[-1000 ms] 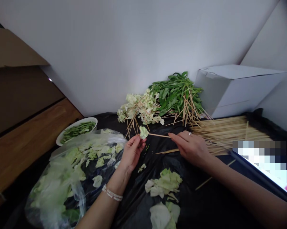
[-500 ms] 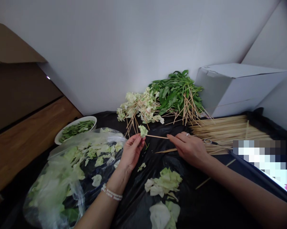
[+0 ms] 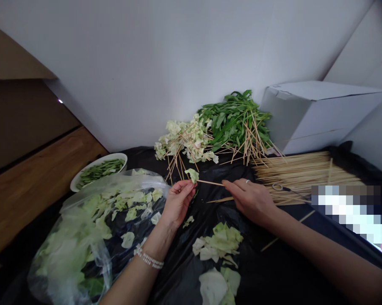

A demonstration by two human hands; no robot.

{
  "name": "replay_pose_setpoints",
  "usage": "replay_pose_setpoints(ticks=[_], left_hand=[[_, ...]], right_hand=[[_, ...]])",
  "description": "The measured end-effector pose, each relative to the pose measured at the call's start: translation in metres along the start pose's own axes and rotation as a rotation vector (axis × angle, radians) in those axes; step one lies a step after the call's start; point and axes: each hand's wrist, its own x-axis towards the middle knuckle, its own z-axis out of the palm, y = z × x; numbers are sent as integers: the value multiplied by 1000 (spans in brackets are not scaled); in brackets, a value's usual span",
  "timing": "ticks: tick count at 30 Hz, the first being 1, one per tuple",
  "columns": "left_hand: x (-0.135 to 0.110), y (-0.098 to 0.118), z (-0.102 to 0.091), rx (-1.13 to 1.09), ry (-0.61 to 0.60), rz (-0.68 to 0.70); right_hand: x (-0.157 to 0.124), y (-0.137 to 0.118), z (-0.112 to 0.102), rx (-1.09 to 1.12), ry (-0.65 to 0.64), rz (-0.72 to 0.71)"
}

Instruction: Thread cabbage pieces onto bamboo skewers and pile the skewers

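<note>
My left hand pinches a small pale-green cabbage piece at the tip of a wooden skewer. From the right, my right hand is closed around that skewer, which lies about level between the two hands. More skewer ends stick out to the left below my right hand; whether it holds them too, I cannot tell. Nearer to me, two small piles of cabbage leaves rest on black plastic sheeting. Behind my hands is a heap of skewered cabbage.
Leafy greens on skewers lean by the wall beside a white box. Many bare skewers lie at right. At left are a clear bag of cabbage and a white bowl of cut green pods.
My left hand and the cabbage piece have shifted slightly to the right along the skewer. My right hand stays nearly in place. The view has moved a little.
</note>
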Motion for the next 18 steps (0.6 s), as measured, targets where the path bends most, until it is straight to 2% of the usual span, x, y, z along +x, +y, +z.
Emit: replay_pose_setpoints(ticks=[8,14,18], left_hand=[[-11,-7,9,115,-91,-32],[-15,-12,13,145,-111,-52],[-17,-8,13,306,-181,-103]], right_hand=[[2,-7,-2,21,18,-15],[1,-10,-1,34,-9,-5],[2,-4,-2,21,3,33]])
